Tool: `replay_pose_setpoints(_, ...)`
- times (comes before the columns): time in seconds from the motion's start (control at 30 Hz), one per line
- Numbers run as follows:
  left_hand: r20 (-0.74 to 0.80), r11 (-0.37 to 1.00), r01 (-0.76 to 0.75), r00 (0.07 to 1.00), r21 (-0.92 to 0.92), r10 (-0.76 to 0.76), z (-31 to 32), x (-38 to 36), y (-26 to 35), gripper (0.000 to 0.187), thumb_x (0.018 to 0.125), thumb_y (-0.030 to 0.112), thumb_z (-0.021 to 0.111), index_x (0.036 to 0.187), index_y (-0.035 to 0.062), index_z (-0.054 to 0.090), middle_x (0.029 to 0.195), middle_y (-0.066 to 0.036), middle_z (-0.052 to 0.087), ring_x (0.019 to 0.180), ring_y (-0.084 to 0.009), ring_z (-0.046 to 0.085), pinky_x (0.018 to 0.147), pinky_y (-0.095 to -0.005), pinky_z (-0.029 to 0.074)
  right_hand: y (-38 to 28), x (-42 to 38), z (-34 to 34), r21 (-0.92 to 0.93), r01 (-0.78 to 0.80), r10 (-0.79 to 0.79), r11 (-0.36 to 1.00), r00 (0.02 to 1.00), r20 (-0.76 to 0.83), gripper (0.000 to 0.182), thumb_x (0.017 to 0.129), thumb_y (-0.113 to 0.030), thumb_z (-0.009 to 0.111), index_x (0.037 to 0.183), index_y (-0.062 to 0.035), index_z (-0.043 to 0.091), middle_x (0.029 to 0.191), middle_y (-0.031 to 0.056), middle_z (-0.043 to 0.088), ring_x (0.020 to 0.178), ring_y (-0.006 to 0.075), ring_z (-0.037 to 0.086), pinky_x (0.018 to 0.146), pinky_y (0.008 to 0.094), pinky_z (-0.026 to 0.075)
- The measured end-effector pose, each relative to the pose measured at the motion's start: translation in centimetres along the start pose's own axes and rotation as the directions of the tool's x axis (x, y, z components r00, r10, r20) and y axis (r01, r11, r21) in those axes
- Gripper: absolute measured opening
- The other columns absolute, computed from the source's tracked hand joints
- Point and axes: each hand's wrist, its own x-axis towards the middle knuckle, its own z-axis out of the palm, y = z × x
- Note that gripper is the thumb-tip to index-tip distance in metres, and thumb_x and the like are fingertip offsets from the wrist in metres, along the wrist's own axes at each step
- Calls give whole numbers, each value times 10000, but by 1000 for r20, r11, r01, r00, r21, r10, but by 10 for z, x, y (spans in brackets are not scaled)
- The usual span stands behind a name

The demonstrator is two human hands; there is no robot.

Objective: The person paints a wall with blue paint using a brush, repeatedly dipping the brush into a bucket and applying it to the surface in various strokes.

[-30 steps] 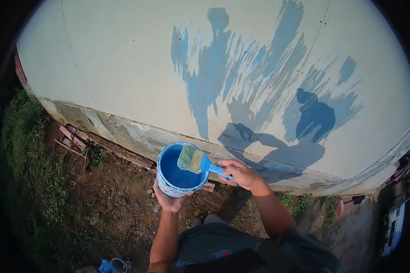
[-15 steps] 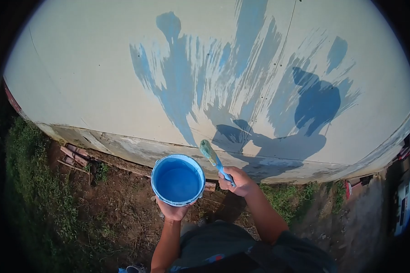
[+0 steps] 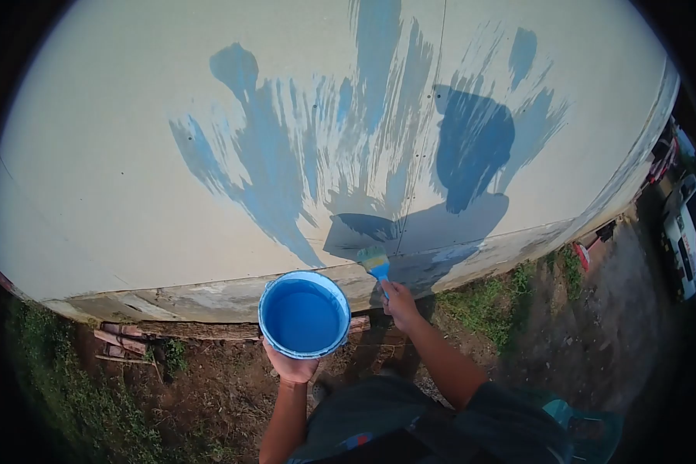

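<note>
My left hand (image 3: 290,366) supports a bucket of blue paint (image 3: 304,315) from below, its fingers wrapped against the underside and near side. The white-rimmed bucket is tipped little and blue paint fills its lower part. To the right of it, my right hand (image 3: 399,305) grips a paintbrush (image 3: 375,265) by its blue handle, bristles pointing up and away from me. The broad face of the brush shows, and its bristles overlap the lower wall in this view. Ahead stands a pale wall (image 3: 100,193) with streaky blue strokes fanning upward. My shadow falls across the right-hand strokes.
Along the wall's foot runs a stained concrete base (image 3: 170,304). Broken bricks (image 3: 122,342) lie at the left on bare soil, with grass (image 3: 62,394) beyond. A white vehicle (image 3: 682,240) stands at the far right, past a patch of weeds (image 3: 487,309).
The view has turned to the right, so the wall marks sit further left. The brush has rotated to show its flat side. Both hands keep their hold.
</note>
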Motion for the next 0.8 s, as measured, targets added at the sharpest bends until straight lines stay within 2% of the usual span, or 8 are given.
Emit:
replay_pose_setpoints(0.17, 75, 999, 41, 996, -14, -40, -20, -6, 57, 742, 1105, 658, 445, 1600, 109, 515, 1612, -146, 567, 1437, -383, 575, 1180, -592, 514, 58, 71, 53, -19, 33, -38, 999, 929, -369, 331, 1135, -348, 660, 1086, -22, 691, 722, 21, 528, 591, 115, 469, 535, 343, 364)
replay_pose_setpoints(0.23, 29, 997, 69, 997, 21, -69, -22, -16, 81, 735, 1115, 654, 446, 1603, 107, 508, 1607, -151, 570, 1439, -382, 574, 1186, -591, 511, 70, 102, 85, -297, 160, -288, 942, 838, -464, 366, 1122, -332, 672, 1000, 10, 715, 722, 82, 560, 620, 210, 549, 592, 432, 407)
replay_pose_setpoints(0.3, 5, 998, 62, 998, 34, -62, -28, -21, 101, 745, 1114, 661, 441, 1607, 107, 504, 1604, -155, 570, 1436, -383, 576, 1181, -591, 516, 73, 103, 122, -356, 235, -393, 905, 781, -485, 375, 1117, -340, 676, 977, 5, 715, 731, 111, 570, 621, 265, 541, 614, 491, 401)
replay_pose_setpoints(0.37, -16, 997, 50, 999, 52, -49, -34, -26, 123, 754, 1113, 669, 436, 1611, 106, 499, 1602, -160, 571, 1432, -383, 579, 1177, -591, 520, 76, 89, 144, -413, 305, -493, 858, 716, -495, 384, 1113, -348, 680, 955, 1, 714, 740, 139, 580, 622, 320, 534, 636, 551, 394)
replay_pose_setpoints(0.43, 58, 997, 83, 995, 11, -83, -44, -27, 138, 799, 1088, 703, 458, 1657, 143, 431, 1657, -176, 497, 1477, -442, 524, 1151, -680, 500, 80, 61, 150, -716, 468, -732, 518, 676, -89, 381, 1109, -354, 682, 957, -6, 722, 735, 146, 601, 626, 340, 563, 631, 552, 405)
replay_pose_setpoints(0.53, 159, 990, 125, 981, -66, -114, -58, -35, 146, 889, 1050, 753, 490, 1726, 198, 328, 1740, -202, 388, 1543, -530, 443, 1112, -815, 470, 78, 48, 145, -769, 389, -639, 507, 769, -32, 379, 1082, -327, 705, 950, 27, 721, 768, 189, 645, 710, 433, 633, 664, 552, 442)
replay_pose_setpoints(0.7, 35, 998, 4, 999, -56, -2, -61, -46, 145, 884, 1034, 762, 523, 1716, 225, 355, 1736, -178, 410, 1532, -517, 466, 1128, -770, 457, 60, 92, 51, -915, 209, -674, 346, 734, -87, 356, 1122, -348, 663, 1008, -25, 762, 731, 133, 643, 615, 349, 607, 601, 534, 449)
replay_pose_setpoints(0.8, -21, 998, -60, 998, 4, 60, -59, -56, 143, 879, 1034, 752, 539, 1712, 223, 363, 1729, -171, 426, 1533, -510, 468, 1132, -768, 452, 58, 92, 17, -902, 139, -589, 410, 795, -145, 367, 1120, -351, 666, 1011, -14, 764, 792, 150, 678, 680, 373, 653, 627, 560, 489)
